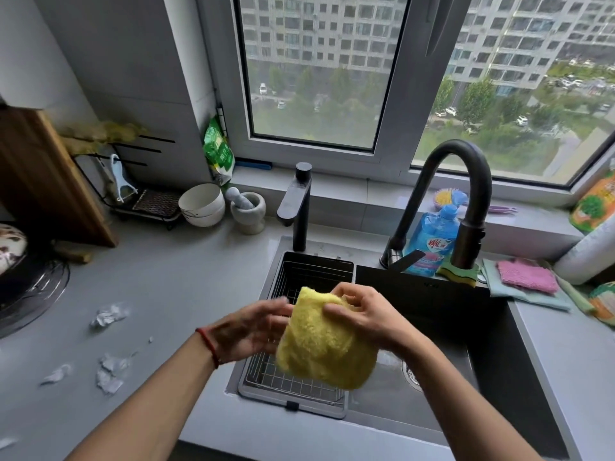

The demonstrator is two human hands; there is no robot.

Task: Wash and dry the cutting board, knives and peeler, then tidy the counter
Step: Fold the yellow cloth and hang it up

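Forearms reach in from the near edge of the desk (186, 281), and over the sink (432, 301) both hands work a yellow cloth (324, 347). Against the wall at the far left corner the wooden cutting board (50, 181) stands upright, apparently already washed and set aside. Beside it the pale blue peeler (121, 181) hangs on a black rack (146, 204), so that too looks finished. No knives show anywhere; whether they sit in the rack's slots I cannot tell. Right hand (362, 314) pinches the cloth's top edge with curled fingers. Left hand (253, 327) is blurred by motion, fingers half spread against the cloth's side, and whether it grips I cannot tell. By my reading, washing and drying are done and tidying remains: crumpled paper scraps (109, 347) lie scattered along the near left of the desk, not yet cleared. Sink's near right corner is cut off by the arm
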